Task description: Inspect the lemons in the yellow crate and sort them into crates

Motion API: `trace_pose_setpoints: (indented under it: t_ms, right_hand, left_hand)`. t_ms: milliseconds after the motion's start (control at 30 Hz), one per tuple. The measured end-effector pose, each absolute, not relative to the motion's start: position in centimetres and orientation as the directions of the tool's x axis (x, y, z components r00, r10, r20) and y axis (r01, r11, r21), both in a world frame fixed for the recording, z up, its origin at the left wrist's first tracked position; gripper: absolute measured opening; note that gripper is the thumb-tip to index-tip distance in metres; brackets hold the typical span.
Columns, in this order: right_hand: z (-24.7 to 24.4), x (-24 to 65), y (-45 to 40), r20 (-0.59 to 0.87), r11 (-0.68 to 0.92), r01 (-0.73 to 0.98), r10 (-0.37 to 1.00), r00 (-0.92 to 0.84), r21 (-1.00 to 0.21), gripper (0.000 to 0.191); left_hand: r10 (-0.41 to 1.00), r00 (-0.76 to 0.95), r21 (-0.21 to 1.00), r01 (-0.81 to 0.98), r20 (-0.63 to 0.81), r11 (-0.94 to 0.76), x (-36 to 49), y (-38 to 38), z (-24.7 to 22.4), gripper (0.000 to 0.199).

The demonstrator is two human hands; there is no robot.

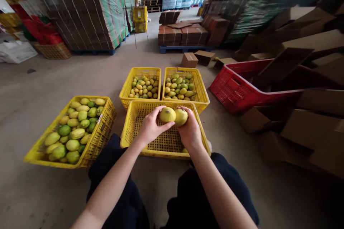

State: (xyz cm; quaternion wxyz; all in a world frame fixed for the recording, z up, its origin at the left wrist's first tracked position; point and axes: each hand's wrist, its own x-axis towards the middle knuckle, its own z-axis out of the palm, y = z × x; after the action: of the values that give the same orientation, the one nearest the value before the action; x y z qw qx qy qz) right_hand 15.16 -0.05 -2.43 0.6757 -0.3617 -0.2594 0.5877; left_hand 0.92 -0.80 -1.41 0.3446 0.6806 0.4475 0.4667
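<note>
Left hand grips one yellow lemon; right hand grips a second lemon. The two fruits touch, held over the near crate, which is almost bare. Best kept low above the mesh, fingers loose to avoid bruising. Left: full crate. Beyond: two sorted crates, a red crate, cardboard boxes; nothing obstructs.

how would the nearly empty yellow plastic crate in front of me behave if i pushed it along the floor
The nearly empty yellow plastic lattice crate would probably slide easily: it looks light, with only a fruit or so showing by its near right corner, and the concrete floor looks smooth. Its wide, low shape makes tipping unlikely. The moulded walls look fairly stiff.
</note>
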Motion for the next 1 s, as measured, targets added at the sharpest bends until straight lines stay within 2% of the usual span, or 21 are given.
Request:
trace_pose_setpoints:
  t_ms: [133,333,567,733,900,1000]
  right_hand:
    - [-1.8,15.2,-0.4,-0.047,0.118,-0.646,0.972,0.232,-0.754,0.015]
    - [-1.2,15.6,-0.7,-0.063,0.124,-0.696,0.97,0.236,-0.707,0.024]
    - [-0.9,15.4,-1.2,0.116,0.278,-0.51,0.938,0.327,-0.814,0.025]
    - [-0.9,15.5,-1.3,0.224,0.347,-0.414,0.921,0.318,-0.841,0.026]
    - [-1.0,15.6,-1.3,0.273,0.378,-0.352,0.91,0.313,-0.856,0.026]
    - [-1.0,15.6,-1.4,0.26,0.37,-0.381,0.915,0.31,-0.847,0.025]
  left_hand:
    - [0.896,0.202,0.875,0.215,0.395,-0.434,1.1,-0.9,-1.3,0.068]
    - [0.898,0.187,0.875,0.213,0.399,-0.434,1.2,-1.2,-0.8,0.054]
    - [0.909,0.157,0.871,0.26,0.387,-0.416,0.9,-0.9,-1.0,0.054]
    - [0.894,0.171,0.842,0.301,0.414,-0.448,0.8,-0.8,-1.2,0.055]
    - [0.877,0.175,0.817,0.319,0.447,-0.48,0.8,-0.9,-1.2,0.056]
    - [0.874,0.187,0.816,0.312,0.449,-0.486,0.8,-0.9,-1.2,0.058]
